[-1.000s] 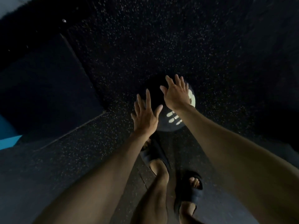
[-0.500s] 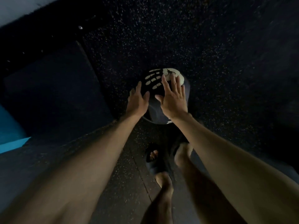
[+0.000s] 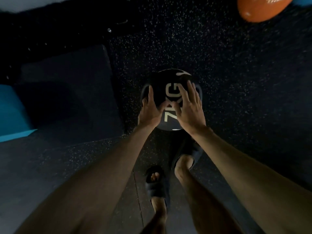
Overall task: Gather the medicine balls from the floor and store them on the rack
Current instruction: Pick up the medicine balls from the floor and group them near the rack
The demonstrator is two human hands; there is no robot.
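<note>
A black medicine ball (image 3: 170, 85) marked "7KG" in pale letters sits low over the dark speckled floor (image 3: 236, 81), just ahead of my feet. My left hand (image 3: 150, 110) lies against its left side, fingers reaching up along the curve. My right hand (image 3: 189, 108) is spread over its right and upper face, fingers fairly straight. Both palms press on the ball from opposite sides. Whether the ball touches the floor is not visible. An orange ball (image 3: 263, 7) lies at the top right edge, partly cut off. No rack is in view.
A dark mat (image 3: 67, 90) lies on the left with a blue pad (image 3: 10, 115) at its edge. My feet in black slides (image 3: 157, 181) stand right behind the ball. A pale wall strip (image 3: 25, 2) shows at the top left.
The ball has turned, so the "7KG" mark faces up now instead of the striped print. Both hands moved from its near top to its two sides. The orange ball has come into view.
</note>
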